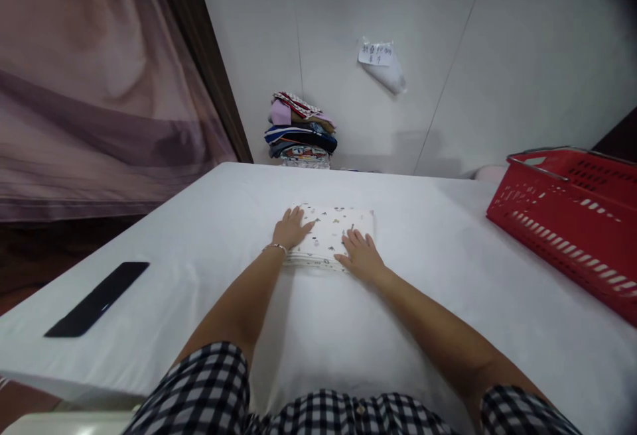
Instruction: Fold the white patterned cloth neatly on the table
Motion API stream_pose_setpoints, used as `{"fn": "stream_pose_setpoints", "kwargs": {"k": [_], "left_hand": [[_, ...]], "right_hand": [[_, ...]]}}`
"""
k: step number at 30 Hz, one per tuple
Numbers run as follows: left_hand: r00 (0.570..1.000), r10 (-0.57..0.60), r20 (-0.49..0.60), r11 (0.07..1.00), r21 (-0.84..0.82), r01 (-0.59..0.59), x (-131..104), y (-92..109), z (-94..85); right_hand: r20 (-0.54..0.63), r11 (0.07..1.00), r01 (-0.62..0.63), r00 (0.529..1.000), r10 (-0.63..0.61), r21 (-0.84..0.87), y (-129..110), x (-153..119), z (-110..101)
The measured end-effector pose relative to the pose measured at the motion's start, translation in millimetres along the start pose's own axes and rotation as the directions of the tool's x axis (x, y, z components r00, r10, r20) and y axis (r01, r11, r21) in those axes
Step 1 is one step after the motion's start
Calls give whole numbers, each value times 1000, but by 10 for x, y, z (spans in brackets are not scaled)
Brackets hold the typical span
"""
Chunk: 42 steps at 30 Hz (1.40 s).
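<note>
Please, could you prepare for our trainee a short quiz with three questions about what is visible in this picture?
1. Multiple choice: On which thing do the left hand and the right hand lie?
A) red plastic basket
B) folded white cloth with small printed figures
C) flat black rectangular object

2. True or false: A thin, light-coloured bracelet is around the left wrist.

3. Fill in "near" or "far": Seen from the person, the stack of folded, many-coloured fabrics is at the ____ edge of the white-covered table.

Key:
1. B
2. True
3. far
</note>
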<state>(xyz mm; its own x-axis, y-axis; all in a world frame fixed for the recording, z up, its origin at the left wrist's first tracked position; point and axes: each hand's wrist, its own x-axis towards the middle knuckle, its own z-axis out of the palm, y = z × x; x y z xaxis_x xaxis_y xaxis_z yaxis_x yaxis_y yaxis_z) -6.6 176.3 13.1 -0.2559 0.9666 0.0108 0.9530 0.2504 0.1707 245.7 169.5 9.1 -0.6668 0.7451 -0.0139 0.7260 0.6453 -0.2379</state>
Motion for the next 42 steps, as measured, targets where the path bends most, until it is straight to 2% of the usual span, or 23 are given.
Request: {"fn": "stream_pose_setpoints", "kwargs": {"k": [4,7,11,14,16,19,23,28,33,37,42], "left_hand": [[1000,1,-8,1000,-4,-1,-2,0,-4],[1000,-8,0,1000,-6,8,-6,6,-15],[1000,-9,-3,1000,-11,9,-11,8,-20],[1000,0,-10,1000,-21,0,-18,-6,-6],[1000,7,-15,999,-32,-8,-28,-22,8],[1000,10,-10,999,-42,-10,-37,-34,8],[999,-13,41,1000,0,13,35,45,-72],[996,64,-54,997,56,-61,271,174,-152],[1000,-1,14,1000,-24,2,391,69,-36],[1000,4,-22,999,-33,-5,390,11,42],[999,6,-46,999,-39,-7,418,8,82]], "right_hand": [[66,999,-10,998,7,39,-1,35,-89],[130,995,-54,990,43,81,5,183,-232],[44,986,-158,987,156,46,129,531,-355],[-15,962,-272,962,272,12,281,735,-290],[-19,953,-302,953,302,3,363,791,-188],[-40,957,-291,956,290,-9,424,793,-51],[-65,958,-284,957,281,-36,424,780,6],[-63,952,-301,953,298,-52,405,796,-3],[-84,962,-272,960,268,-37,406,781,20],[-82,962,-273,960,269,-29,419,778,19],[-9,961,-275,962,274,-12,391,805,-124]]}}
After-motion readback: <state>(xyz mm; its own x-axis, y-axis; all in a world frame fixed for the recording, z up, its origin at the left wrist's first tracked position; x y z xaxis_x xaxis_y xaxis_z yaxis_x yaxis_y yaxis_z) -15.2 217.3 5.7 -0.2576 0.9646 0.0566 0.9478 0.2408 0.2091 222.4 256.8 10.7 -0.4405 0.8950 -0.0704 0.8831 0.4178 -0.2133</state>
